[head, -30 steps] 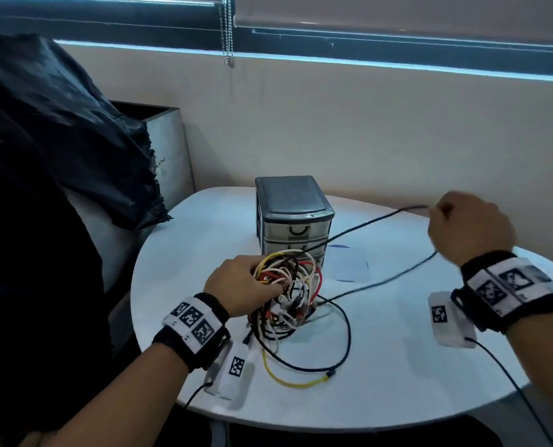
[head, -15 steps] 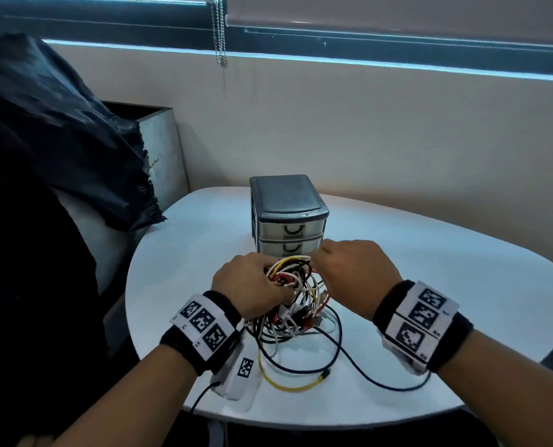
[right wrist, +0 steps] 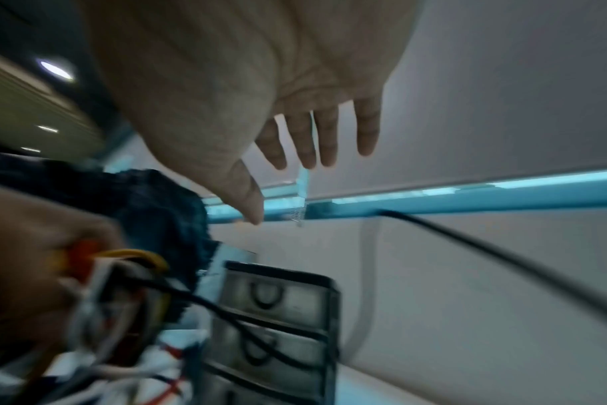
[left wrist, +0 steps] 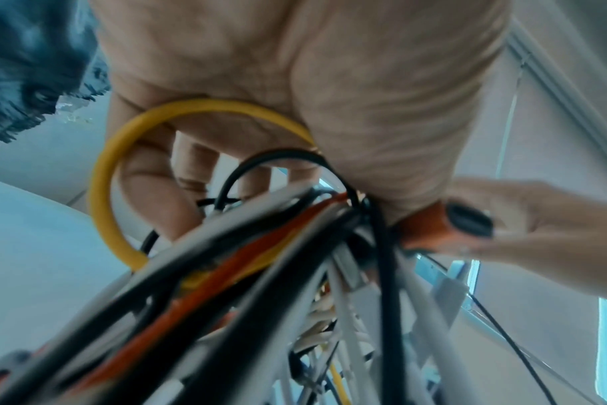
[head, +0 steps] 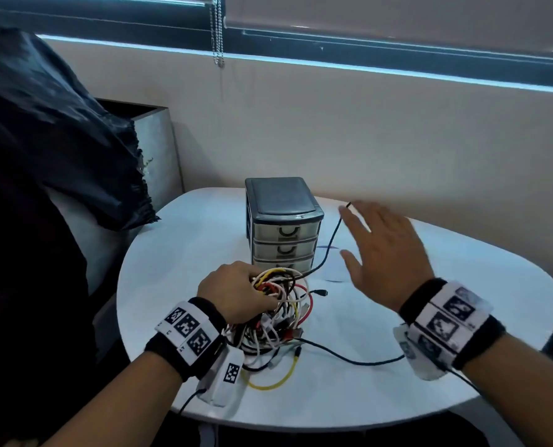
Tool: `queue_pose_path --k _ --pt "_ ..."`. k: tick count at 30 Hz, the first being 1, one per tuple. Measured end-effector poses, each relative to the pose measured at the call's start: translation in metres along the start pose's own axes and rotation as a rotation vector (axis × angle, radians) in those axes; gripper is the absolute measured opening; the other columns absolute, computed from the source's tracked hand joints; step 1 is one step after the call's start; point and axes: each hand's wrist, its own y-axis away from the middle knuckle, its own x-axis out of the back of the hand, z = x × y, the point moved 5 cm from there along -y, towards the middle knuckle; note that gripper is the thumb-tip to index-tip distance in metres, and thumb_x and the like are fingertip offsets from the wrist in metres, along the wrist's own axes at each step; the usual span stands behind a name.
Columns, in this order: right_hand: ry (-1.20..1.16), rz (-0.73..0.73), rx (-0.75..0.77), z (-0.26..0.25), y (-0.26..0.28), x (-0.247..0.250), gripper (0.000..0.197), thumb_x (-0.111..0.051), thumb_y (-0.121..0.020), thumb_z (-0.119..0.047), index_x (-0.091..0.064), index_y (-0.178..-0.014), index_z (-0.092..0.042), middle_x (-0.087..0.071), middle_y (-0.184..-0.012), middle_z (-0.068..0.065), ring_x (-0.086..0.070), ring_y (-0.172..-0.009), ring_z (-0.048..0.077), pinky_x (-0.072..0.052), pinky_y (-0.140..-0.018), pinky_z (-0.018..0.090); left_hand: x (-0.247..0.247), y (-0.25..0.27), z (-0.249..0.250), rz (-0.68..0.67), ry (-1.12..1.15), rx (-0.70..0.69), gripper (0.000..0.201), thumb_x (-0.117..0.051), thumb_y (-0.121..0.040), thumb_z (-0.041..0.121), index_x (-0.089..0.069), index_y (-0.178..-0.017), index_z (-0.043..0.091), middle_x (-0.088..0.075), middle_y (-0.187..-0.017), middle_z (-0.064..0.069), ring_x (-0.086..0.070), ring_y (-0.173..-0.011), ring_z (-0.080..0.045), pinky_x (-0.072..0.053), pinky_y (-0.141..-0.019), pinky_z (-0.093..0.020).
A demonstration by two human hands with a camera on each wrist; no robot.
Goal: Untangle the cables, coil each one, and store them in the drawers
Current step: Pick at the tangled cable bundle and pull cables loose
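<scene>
A: Grip status?

B: Left hand (head: 236, 291) has its fingers curled into the cable tangle (head: 278, 314), gripping the top of the bundle. The left wrist view shows a yellow cable (left wrist: 111, 191) looped round the fingers (left wrist: 194, 161), with black, white and orange strands packed against the palm.

A: Right hand?

B: Right hand (head: 381, 256) is spread flat, fingers straight, holding nothing. It hovers to the right of the gripped bundle, apart from it. The right wrist view confirms it: fingers (right wrist: 326, 137) splayed, nothing in the palm.

A: Anything pulled free?

B: One black cable (head: 330, 243) runs out of the tangle up and to the right, its free end in the air just beside the right hand's fingertips. Can't tell whether it touches them. Another black lead (head: 349, 358) trails along the table (head: 430, 382) on the near side, from the bundle toward the right wrist.

A: Drawers?

B: Drawer unit (head: 283, 224) stands just behind the tangle. Three drawers are stacked; the top two look pushed in, and the bottom one is partly hidden by cables. To the left of the grip, beyond the table edge, lies dark bag material (head: 59, 150).
</scene>
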Motion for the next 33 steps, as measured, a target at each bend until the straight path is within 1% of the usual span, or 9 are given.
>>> queue_pose_path --k 3,7,9,10,12,17,24,30,33 --pt "-0.003 -0.081 0.202 -0.060 0.008 -0.001 0.066 -0.069 -0.078 -0.029 -0.050 -0.139 -0.011 -0.055 -0.139 0.013 -0.051 -0.130 0.030 -0.033 -0.112 0.056 -0.004 0.000 0.008 -0.001 -0.014 -0.011 0.031 -0.070 -0.062 0.056 -0.069 -0.093 0.053 -0.071 -0.085 0.017 -0.065 -0.081 -0.011 -0.056 -0.074 -0.029" --pt "-0.003 -0.352 0.208 -0.076 0.008 -0.024 0.017 -0.055 -0.095 -0.032 -0.061 -0.106 -0.022 -0.070 -0.103 -0.001 -0.064 -0.104 0.022 -0.020 -0.116 0.048 0.000 0.001 0.010 0.010 0.046 -0.048 0.029 -0.068 -0.062 0.056 -0.066 -0.091 0.057 -0.071 -0.080 0.018 -0.065 -0.078 -0.008 -0.056 -0.072 -0.029" --pt "0.042 -0.325 0.233 -0.076 0.008 -0.025 0.011 -0.073 -0.080 -0.023 -0.063 -0.076 -0.022 -0.068 -0.073 -0.003 -0.067 -0.067 0.021 -0.047 -0.078 0.035 0.003 0.003 0.011 0.011 0.058 -0.059 0.024 -0.070 -0.064 0.053 -0.066 -0.088 0.057 -0.071 -0.079 0.018 -0.065 -0.077 -0.007 -0.055 -0.071 -0.029" --pt "0.037 -0.288 0.240 -0.074 0.009 -0.024 0.024 -0.083 -0.066 -0.017 -0.060 -0.065 -0.021 -0.061 -0.060 -0.004 -0.060 -0.049 0.021 -0.037 -0.054 0.027 0.004 0.003 0.011 0.013 0.065 -0.062 0.025 -0.070 -0.065 0.053 -0.067 -0.089 0.057 -0.071 -0.080 0.018 -0.065 -0.078 -0.007 -0.056 -0.072 -0.029" --pt "0.052 -0.151 0.186 -0.059 0.003 -0.009 0.032 -0.087 -0.050 -0.006 -0.059 -0.059 -0.019 -0.054 -0.052 -0.001 -0.049 -0.034 0.023 -0.017 -0.046 0.021 0.005 0.004 0.009 0.012 0.085 -0.056 0.020 -0.071 -0.063 0.054 -0.066 -0.082 0.060 -0.071 -0.080 0.018 -0.066 -0.078 -0.007 -0.056 -0.072 -0.030" --pt "-0.035 0.193 -0.290 0.050 -0.025 0.048 0.011 -0.063 -0.089 -0.012 -0.068 -0.082 -0.005 -0.066 -0.076 0.020 -0.061 -0.057 0.041 -0.038 -0.053 0.032 0.002 0.003 -0.009 -0.016 0.092 0.001 0.017 -0.072 -0.061 0.050 -0.058 -0.060 0.061 -0.068 -0.070 0.017 -0.066 -0.073 -0.008 -0.057 -0.069 -0.029" --pt "0.015 0.024 -0.669 0.129 -0.015 0.037 0.030 -0.048 -0.097 -0.027 -0.067 -0.096 -0.004 -0.065 -0.087 0.022 -0.058 -0.075 0.040 -0.049 -0.072 0.042 -0.004 0.002 -0.015 -0.031 0.087 0.040 0.008 -0.070 -0.060 0.053 -0.063 -0.061 0.049 -0.068 -0.068 0.018 -0.066 -0.071 -0.007 -0.056 -0.067 -0.027" --pt "0.013 -0.219 -0.027 0.008 0.006 -0.033 0.088 -0.078 -0.074 -0.037 -0.038 -0.148 -0.014 -0.038 -0.153 0.018 -0.041 -0.138 0.037 -0.037 -0.107 0.061 -0.009 -0.003 -0.005 -0.038 0.035 0.028 0.032 -0.067 -0.056 0.059 -0.072 -0.081 0.040 -0.071 -0.077 0.014 -0.066 -0.076 -0.010 -0.058 -0.072 -0.032" --pt "-0.098 -0.298 0.216 -0.057 0.016 -0.048 0.058 -0.062 -0.089 -0.040 -0.049 -0.140 -0.016 -0.057 -0.139 0.007 -0.054 -0.130 0.024 -0.034 -0.112 0.055 -0.011 -0.004 0.005 -0.023 0.018 -0.007 0.032 -0.068 -0.060 0.058 -0.072 -0.087 0.043 -0.071 -0.078 0.015 -0.066 -0.076 -0.009 -0.057 -0.071 -0.030"
